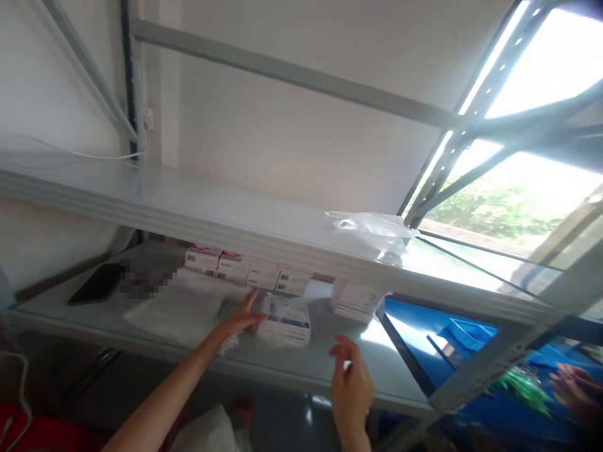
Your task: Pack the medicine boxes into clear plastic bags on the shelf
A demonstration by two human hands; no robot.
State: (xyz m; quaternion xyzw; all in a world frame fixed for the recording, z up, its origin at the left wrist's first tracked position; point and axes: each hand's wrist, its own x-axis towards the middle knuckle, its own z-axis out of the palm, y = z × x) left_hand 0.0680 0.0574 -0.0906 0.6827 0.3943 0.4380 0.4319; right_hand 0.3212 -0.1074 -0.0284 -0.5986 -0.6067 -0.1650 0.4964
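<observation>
On the lower shelf, a clear plastic bag of small white boxes with a blue stripe [285,323] lies in front of me. My left hand [245,317] reaches to its left side, thumb and fingers apart; the fingertips are at the bag, and I cannot tell whether they press on it. To the right of the bag, my right hand [351,376] hovers near the shelf's front edge. Its fingers are loosely curled and apart, with nothing visible in them. A second bagged stack of white boxes [357,301] sits further back on the right.
Several white cartons [233,269] stand in a row at the back. A white plastic sheet [181,307] and a dark flat object [97,284] lie to the left. The upper shelf [226,204] overhangs, holding a clear bag [372,225]. At far right, another person's hands [572,383] are near green strands.
</observation>
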